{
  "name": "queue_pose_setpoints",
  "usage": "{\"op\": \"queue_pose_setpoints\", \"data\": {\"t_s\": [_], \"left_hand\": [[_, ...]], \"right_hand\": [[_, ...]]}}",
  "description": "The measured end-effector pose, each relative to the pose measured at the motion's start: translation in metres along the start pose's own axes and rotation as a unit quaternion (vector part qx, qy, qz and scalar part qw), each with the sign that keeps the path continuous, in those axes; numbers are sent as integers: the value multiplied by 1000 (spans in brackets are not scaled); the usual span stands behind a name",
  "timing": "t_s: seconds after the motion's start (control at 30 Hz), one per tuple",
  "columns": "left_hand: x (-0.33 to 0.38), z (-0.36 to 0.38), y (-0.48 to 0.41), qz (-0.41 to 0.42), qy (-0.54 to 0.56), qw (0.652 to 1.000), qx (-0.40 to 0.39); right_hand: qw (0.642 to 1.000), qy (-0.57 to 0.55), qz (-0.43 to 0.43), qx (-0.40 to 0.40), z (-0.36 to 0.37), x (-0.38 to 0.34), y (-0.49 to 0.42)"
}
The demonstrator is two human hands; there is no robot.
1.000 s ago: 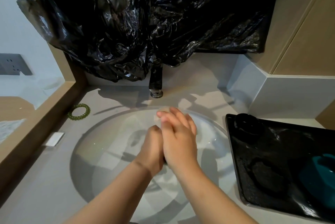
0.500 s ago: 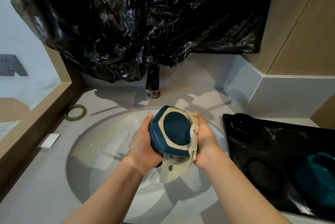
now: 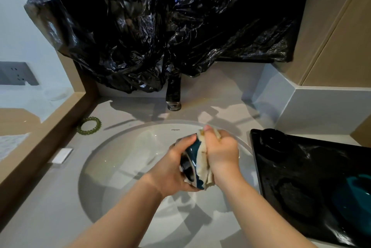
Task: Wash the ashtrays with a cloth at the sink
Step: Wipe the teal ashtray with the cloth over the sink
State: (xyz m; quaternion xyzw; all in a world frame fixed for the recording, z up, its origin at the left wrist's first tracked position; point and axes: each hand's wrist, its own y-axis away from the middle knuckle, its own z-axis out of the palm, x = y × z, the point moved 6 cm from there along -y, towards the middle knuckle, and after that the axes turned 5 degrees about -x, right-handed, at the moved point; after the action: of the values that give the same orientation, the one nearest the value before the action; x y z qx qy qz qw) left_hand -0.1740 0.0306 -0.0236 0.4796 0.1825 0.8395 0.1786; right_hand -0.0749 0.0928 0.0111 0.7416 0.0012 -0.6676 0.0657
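The teal ashtray (image 3: 193, 164) is held tilted on edge above the sink (image 3: 120, 157), probably so that drips fall into the basin. The left hand (image 3: 173, 169) has its grip curled round the ashtray's body to brace it. The right hand (image 3: 222, 152) has its grip clenched on the cloth (image 3: 203, 170), pressing it against the ashtray to rub. A second ashtray (image 3: 354, 197) lies on the black tray (image 3: 301, 167), on the table (image 3: 50, 197) just to the right, likely kept within reach.

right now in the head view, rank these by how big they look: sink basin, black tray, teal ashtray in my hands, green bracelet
1. sink basin
2. black tray, cut off by the frame edge
3. teal ashtray, partly covered by the cloth, so its lead is unsure
4. green bracelet
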Motion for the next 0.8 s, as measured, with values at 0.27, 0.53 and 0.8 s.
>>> {"op": "queue_pose_setpoints", "data": {"t_s": [0.27,0.53,0.8], "left_hand": [[-5,-14,1,-18,123,991,-51],[-1,-14,1,-22,133,991,-26],[9,-18,-3,15,132,990,-38]], "right_hand": [[999,-9,40,-34,-3,0,-10],[954,120,48,-269,34,1,20],[912,212,73,-344,30,-9,28]]}}
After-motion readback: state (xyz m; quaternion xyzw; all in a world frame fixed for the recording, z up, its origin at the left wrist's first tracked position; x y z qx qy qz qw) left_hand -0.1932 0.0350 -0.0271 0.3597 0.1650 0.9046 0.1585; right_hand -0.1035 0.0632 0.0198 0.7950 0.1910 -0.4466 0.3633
